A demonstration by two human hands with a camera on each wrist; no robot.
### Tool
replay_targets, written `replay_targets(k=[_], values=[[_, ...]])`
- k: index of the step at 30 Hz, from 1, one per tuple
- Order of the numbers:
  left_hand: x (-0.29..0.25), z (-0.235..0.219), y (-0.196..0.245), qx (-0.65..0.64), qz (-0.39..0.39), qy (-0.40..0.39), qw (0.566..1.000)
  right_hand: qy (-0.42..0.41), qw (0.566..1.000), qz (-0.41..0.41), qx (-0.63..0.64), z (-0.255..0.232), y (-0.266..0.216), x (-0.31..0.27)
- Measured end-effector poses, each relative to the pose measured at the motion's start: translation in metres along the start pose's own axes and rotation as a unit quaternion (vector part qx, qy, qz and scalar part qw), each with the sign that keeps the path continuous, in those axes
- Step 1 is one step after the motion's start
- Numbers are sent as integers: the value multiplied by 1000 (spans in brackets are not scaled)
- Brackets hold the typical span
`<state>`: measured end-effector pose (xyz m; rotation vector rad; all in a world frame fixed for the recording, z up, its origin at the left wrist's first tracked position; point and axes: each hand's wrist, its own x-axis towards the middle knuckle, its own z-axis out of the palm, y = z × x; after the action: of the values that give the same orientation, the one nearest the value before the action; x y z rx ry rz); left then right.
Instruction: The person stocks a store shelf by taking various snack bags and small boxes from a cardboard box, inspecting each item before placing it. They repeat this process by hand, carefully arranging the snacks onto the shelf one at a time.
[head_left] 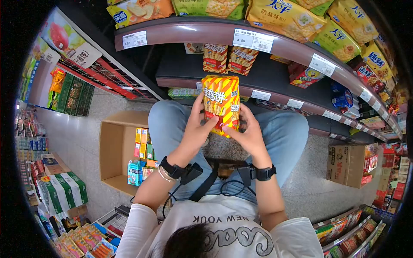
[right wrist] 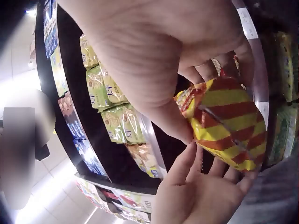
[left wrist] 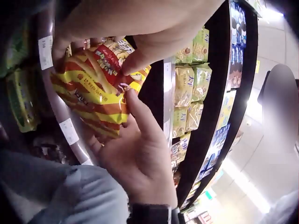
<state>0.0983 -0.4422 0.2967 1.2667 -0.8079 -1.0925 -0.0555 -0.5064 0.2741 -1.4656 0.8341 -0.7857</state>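
Note:
Both hands hold a red-and-yellow striped bag of finger biscuits (head_left: pixel 221 105) upright over the lap, in front of the shelf. My left hand (head_left: pixel 194 133) grips its left side, thumb on the front and fingers reaching round the edge. Opposite it, my right hand (head_left: pixel 251 137) grips the right side, its thumb near the bag's lower front. The left wrist view shows the bag's striped underside (left wrist: pixel 93 100) between both hands. In the right wrist view, the stripes and a seam (right wrist: pixel 229 126) face the camera. Two similar biscuit bags (head_left: pixel 215 60) stand on the shelf just beyond.
Cracker packs (head_left: pixel 284 19) line the upper shelf, above a price-tag rail (head_left: pixel 193 35). An open cardboard box (head_left: pixel 112 142) with small colourful packs sits on the floor at left. Another carton (head_left: pixel 344 165) stands at right. The person's bent knees (head_left: pixel 286 129) flank the hands.

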Motion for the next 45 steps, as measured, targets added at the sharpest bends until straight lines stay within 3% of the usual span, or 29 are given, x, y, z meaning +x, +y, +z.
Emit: replay_targets(k=[4, 7, 9, 10, 11, 16, 31, 37, 45], values=[[34, 1, -25, 43, 33, 35, 998, 25, 996, -39, -71, -16, 23, 30], [70, 4, -29, 12, 63, -1, 998, 43, 992, -57, -101, -27, 22, 61], [101, 4, -30, 33, 101, -4, 994, 52, 983, -123, -124, -37, 33, 86], [115, 5, -29, 46, 122, -11, 991, 42, 988, -141, -48, -38, 33, 98], [122, 8, -22, 60, 142, -18, 988, 71, 976, -133, -158, -46, 36, 109], [150, 12, -17, 72, 140, -42, 987, 121, 957, -162, -208, -62, 53, 147], [152, 9, -51, 191, 156, 19, 969, 120, 951, -129, -253, -60, 71, 140], [162, 11, -53, 157, 166, 45, 972, 114, 965, -149, -185, -54, 60, 141], [170, 15, -55, 247, 149, 89, 953, 145, 960, -151, -184, -54, 76, 153]])
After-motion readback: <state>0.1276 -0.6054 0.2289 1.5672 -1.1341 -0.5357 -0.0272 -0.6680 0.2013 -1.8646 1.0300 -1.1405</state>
